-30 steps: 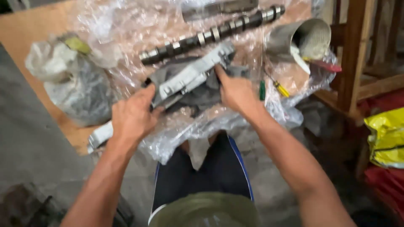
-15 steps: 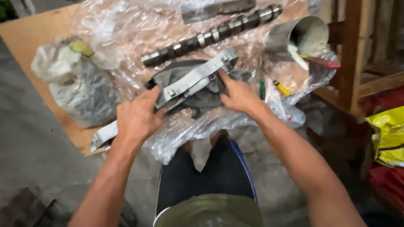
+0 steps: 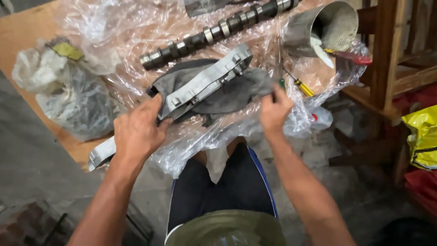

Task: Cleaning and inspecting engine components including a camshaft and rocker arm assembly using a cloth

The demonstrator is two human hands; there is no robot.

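Observation:
A long grey metal bracket (image 3: 207,79) lies slanted on a dark grey cloth (image 3: 227,93), on crinkled clear plastic sheeting (image 3: 136,27) over a wooden board. My left hand (image 3: 136,130) grips the bracket's near left end. My right hand (image 3: 274,111) pinches the cloth's right edge, close to a green-handled screwdriver (image 3: 282,84). Just beyond the bracket a dark camshaft (image 3: 214,32) lies diagonally.
A metal can (image 3: 325,29) lies on its side at the upper right, with a yellow-handled screwdriver (image 3: 300,85) below it. Plastic bags (image 3: 68,91) sit at the left. A second metal piece (image 3: 102,152) rests at the board's near edge. Wooden frame (image 3: 382,59) and yellow bag (image 3: 423,136) stand right.
My right hand has left the bracket's far end and moved right and toward me, taking the cloth's edge. My left hand has stayed on the bracket's near end.

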